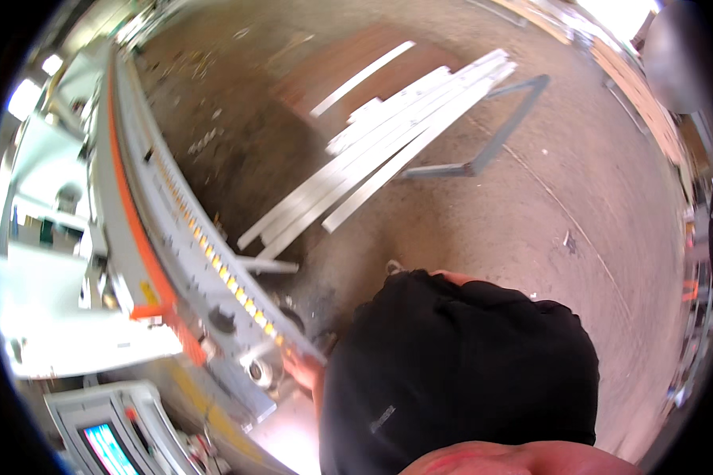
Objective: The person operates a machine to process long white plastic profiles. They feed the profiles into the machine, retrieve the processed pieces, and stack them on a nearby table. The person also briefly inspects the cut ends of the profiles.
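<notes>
My left hand (pixel 303 368) reaches past my black clothing to the near end of a long grey machine bed (pixel 190 273). Its blurred fingers look stretched out against the bed's edge, and I see nothing in them. Close beside the fingers is a pale round fitting (pixel 259 372) with a dark centre. A row of yellow marks (pixel 228 277) runs along the bed toward that hand. My right hand does not show. A strip of skin beyond the clothing is too little to tell what it belongs to.
An orange rail (pixel 127 186) runs along the machine. A control panel (pixel 107 431) with a lit screen stands at the lower left. Several long white bars (pixel 380 150) lie ahead, beside a bent grey metal frame (pixel 475 162) and a brown sheet (pixel 301 83) on the floor.
</notes>
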Motion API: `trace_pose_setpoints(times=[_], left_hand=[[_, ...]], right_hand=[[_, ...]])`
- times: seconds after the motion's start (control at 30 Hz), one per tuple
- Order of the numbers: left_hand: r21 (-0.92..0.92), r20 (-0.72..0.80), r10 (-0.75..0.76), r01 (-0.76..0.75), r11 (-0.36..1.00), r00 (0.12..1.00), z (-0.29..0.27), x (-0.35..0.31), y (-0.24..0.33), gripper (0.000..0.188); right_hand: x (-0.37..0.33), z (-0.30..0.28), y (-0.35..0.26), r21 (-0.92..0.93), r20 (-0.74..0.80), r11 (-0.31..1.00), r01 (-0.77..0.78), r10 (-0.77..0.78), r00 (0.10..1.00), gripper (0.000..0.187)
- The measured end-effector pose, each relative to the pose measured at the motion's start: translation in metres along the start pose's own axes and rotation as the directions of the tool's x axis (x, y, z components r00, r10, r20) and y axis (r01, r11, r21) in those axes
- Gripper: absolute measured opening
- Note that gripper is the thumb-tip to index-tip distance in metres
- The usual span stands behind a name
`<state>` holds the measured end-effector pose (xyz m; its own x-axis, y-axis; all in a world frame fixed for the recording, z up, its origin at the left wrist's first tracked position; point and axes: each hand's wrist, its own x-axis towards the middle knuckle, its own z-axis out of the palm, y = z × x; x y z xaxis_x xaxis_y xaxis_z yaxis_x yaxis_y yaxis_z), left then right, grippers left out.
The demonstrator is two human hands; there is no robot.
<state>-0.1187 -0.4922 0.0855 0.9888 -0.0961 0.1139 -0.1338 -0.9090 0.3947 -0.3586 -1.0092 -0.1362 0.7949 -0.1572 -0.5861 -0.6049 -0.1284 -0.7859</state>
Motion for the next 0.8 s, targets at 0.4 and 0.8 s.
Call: trace_pose_setpoints(times=[0.4, 0.8], left_hand=[[-0.097, -0.073, -0.110, 0.102, 0.990, 0.991, 0.035, 0.038, 0.061, 0.043], [-0.133, 0.289, 0.051, -0.013, 0.991, 0.956, 0.156, 0.097, 0.164, 0.032]], right_hand=[[0.045, -0.130, -0.073, -0.252, -0.718, 0.940, -0.231, -0.021, 0.696, 0.026], [0.008, -0.416, -0.175, 0.474, -0.778, 0.861, -0.185, 0.508, 0.370, 0.087]])
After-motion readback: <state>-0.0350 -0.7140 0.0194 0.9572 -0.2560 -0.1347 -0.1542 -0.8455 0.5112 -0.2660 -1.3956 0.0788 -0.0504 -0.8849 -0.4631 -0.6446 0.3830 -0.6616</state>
